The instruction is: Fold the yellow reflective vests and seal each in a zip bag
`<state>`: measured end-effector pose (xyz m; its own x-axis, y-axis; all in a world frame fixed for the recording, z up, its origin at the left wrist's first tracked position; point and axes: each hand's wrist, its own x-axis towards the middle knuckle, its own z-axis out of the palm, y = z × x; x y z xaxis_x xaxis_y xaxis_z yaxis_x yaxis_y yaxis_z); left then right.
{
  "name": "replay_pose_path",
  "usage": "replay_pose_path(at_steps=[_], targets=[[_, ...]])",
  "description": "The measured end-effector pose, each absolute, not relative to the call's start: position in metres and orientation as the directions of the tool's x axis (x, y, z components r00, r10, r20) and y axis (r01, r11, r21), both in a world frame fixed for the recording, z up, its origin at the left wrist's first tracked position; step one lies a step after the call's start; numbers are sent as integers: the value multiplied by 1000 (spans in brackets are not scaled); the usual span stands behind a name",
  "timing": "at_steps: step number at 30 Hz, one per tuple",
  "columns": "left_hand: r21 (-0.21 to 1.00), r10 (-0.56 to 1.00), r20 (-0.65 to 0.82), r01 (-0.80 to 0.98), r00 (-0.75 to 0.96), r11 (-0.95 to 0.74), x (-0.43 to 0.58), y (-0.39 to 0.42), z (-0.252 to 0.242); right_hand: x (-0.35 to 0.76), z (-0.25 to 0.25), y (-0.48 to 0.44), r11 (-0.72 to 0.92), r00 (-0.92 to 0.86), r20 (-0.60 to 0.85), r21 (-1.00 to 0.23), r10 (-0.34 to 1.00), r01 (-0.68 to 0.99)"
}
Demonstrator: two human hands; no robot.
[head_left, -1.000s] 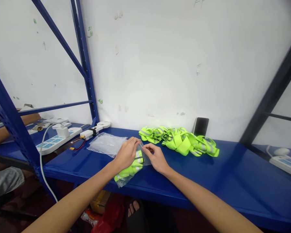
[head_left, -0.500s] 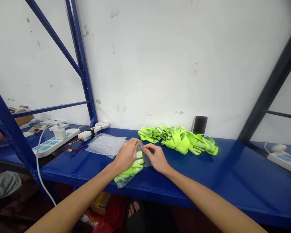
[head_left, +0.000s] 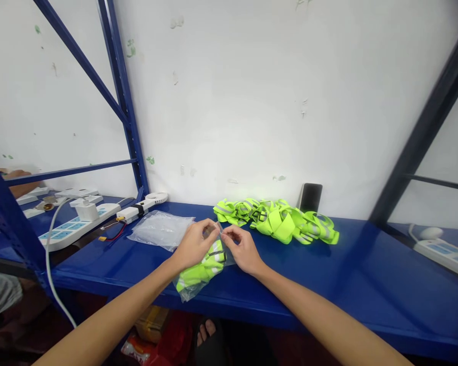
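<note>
My left hand (head_left: 194, 245) and my right hand (head_left: 242, 249) meet above a transparent plastic bag (head_left: 202, 269) on the blue steel shelf (head_left: 290, 290). A folded neon-yellow reflective vest (head_left: 200, 269) with grey stripes and a black strap lies inside the bag. Both hands pinch the bag's upper edge between finger and thumb, and the fingertips nearly touch. A loose heap of similar neon-yellow reflective vests (head_left: 278, 222) lies just beyond my right hand, not touching it.
A stack of flat transparent bags (head_left: 160, 230) lies left of my hands. Further left are a white power strip (head_left: 76, 227), a small white fan (head_left: 156, 197) and thin wires. A phone (head_left: 310, 198) leans on the wall. A co-worker's hand (head_left: 19, 183) shows beyond the left upright.
The whole scene has shifted left and slightly down in view. My hands have risen a little along the bag's top edge, and the bag's lower end has swung slightly left.
</note>
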<state>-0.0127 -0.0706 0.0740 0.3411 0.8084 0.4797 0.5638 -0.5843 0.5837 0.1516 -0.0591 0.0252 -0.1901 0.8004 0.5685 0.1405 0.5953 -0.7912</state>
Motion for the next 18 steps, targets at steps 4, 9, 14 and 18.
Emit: replay_pose_path(at_steps=[4,9,14,18], targets=[[633,839,415,550,352,-544,-11,-71,79,153,24,-57,549,-216,520,-830,826,98],[637,841,388,549,377,-540,-11,-73,85,152,29,-61,567,-252,537,-821,805,63],[651,834,377,526,402,-548,-18,-76,93,153,31,-61,565,-250,536,-823,806,56],[677,845,392,508,365,-533,-26,-77,101,155,29,-60,518,-285,490,-855,824,29]])
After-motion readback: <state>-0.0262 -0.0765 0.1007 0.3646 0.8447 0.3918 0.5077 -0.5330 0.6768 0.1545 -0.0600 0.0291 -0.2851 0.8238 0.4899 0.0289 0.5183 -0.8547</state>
